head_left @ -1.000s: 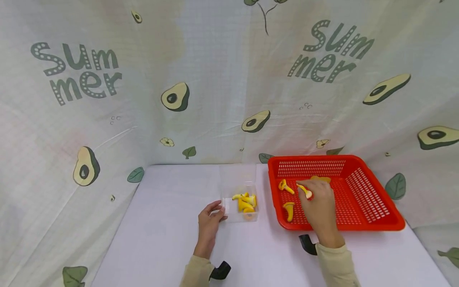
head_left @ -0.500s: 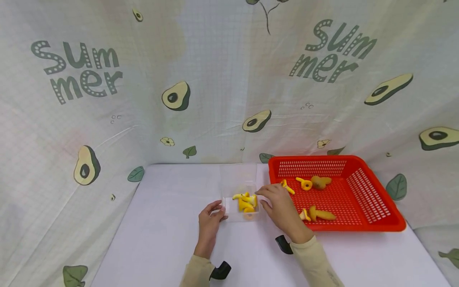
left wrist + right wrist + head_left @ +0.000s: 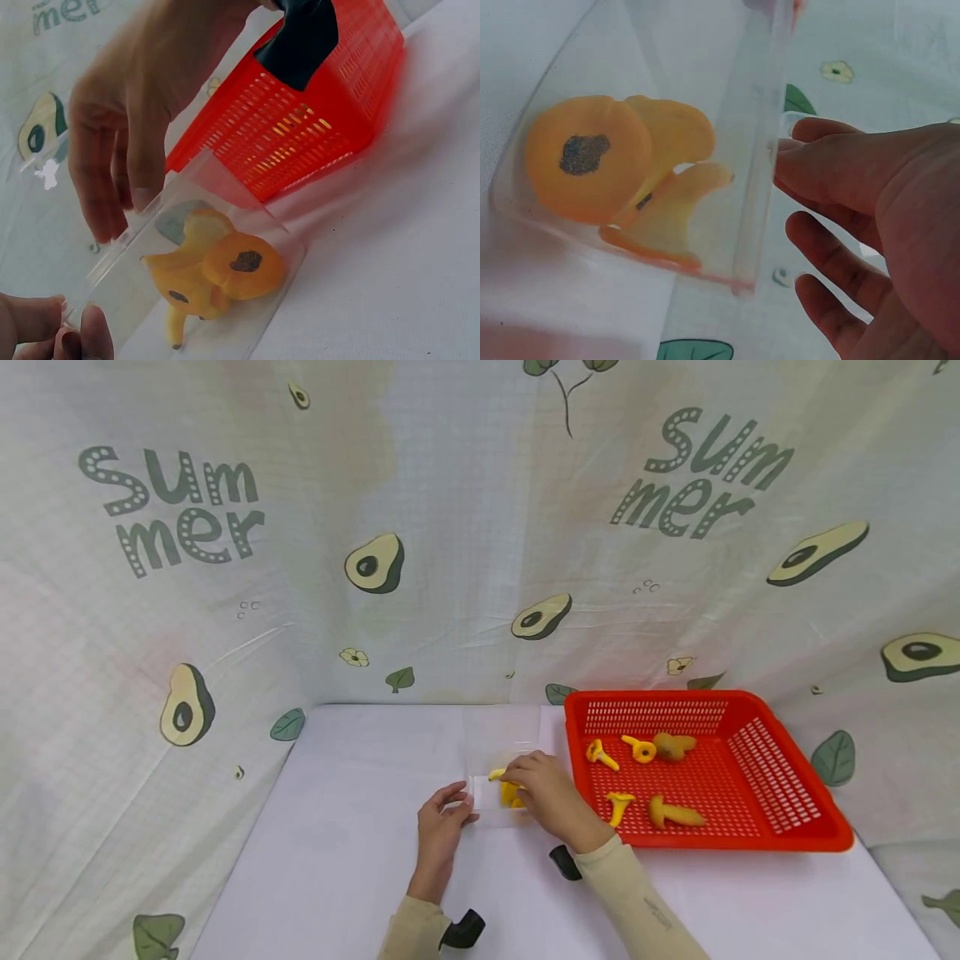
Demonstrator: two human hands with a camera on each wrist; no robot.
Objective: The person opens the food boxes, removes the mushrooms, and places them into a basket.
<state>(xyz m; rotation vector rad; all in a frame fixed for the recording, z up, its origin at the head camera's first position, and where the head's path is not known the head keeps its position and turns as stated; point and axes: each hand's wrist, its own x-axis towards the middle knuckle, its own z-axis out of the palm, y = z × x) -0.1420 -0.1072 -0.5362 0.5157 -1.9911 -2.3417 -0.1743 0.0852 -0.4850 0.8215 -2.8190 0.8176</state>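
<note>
Low in the frame, left of centre, my left hand [image 3: 442, 827] grasped a clear, thin-walled plastic box [image 3: 486, 793] by its left edge, thumb and fingers pinching the wall; I judge that grip was there to keep so light a thing from sliding on the pale, smooth table [image 3: 337, 793]. The box stood at lower centre, its clear plastic lid [image 3: 501, 727] folded back towards the top of the frame, leaving room to reach in. Inside lay a small heap of yellow-orange mushrooms [image 3: 510, 795], partly hidden beneath my other hand. Seen from my wrists, they were smooth, with rounded caps, curved stems and rough-looking dark patches.

Just right of that, my right hand [image 3: 551, 793] hung over the box's right side, its grip slack: the fingers were bent and apart, a shape suited to dipping over a wall, and I could see nothing between them.

At the right of the frame sat a rigid red plastic basket [image 3: 573, 735] with perforated, sloping sides. It held three yellow mushrooms [image 3: 620, 807] with flared heads and two duller, brownish, thick-stemmed mushrooms [image 3: 675, 812], spread loosely, I suppose so they wouldn't pile up.
</note>
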